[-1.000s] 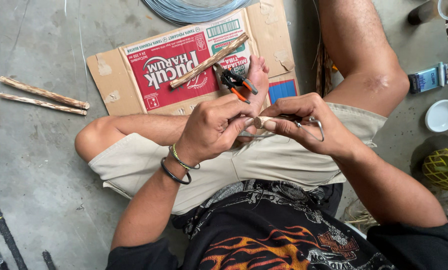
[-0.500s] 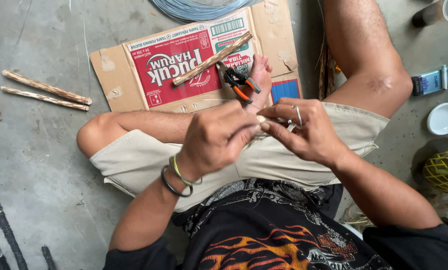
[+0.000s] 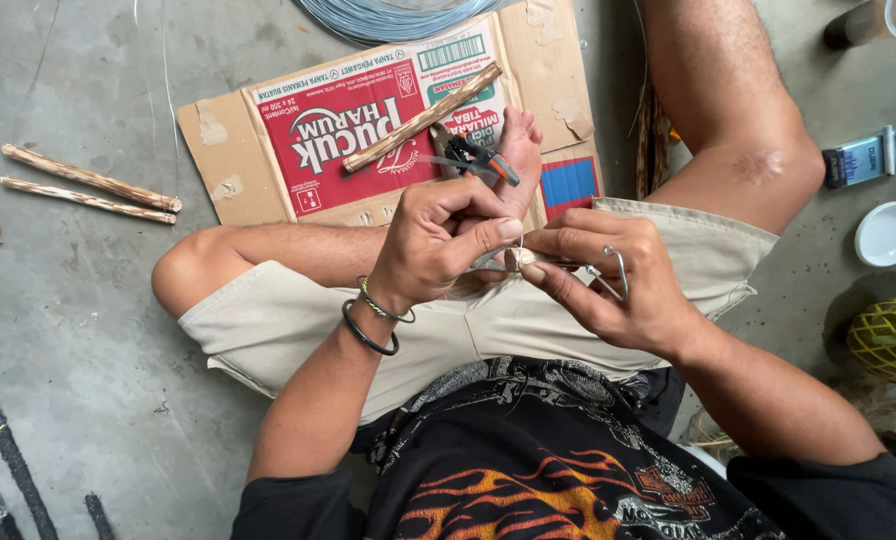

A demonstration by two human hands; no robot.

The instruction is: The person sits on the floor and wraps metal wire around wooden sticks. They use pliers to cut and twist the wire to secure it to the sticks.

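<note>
I sit on the floor with my hands together over my lap. My right hand (image 3: 623,285) grips a short pale wooden stick (image 3: 515,259), only its end showing, and a thin grey wire (image 3: 620,268) loops out past its fingers. My left hand (image 3: 438,240), with dark and green bracelets at the wrist, pinches at the stick's end with thumb and forefinger, a fine strand of wire rising from there. Just beyond the hands, orange-handled pliers (image 3: 480,159) lie by my foot on a flattened cardboard box (image 3: 268,150).
A long bark-covered stick (image 3: 423,118) lies across the cardboard. Two more sticks (image 3: 88,185) rest on the concrete at left. A wire coil (image 3: 398,15) sits at the top. At right are a small blue box (image 3: 861,158), a white bowl (image 3: 888,233) and a yellow netted object (image 3: 890,338).
My hands stayed joined over my lap. My left fingers shifted from covering the stick's end to pinching it, and the wire loop by my right hand turned slightly.
</note>
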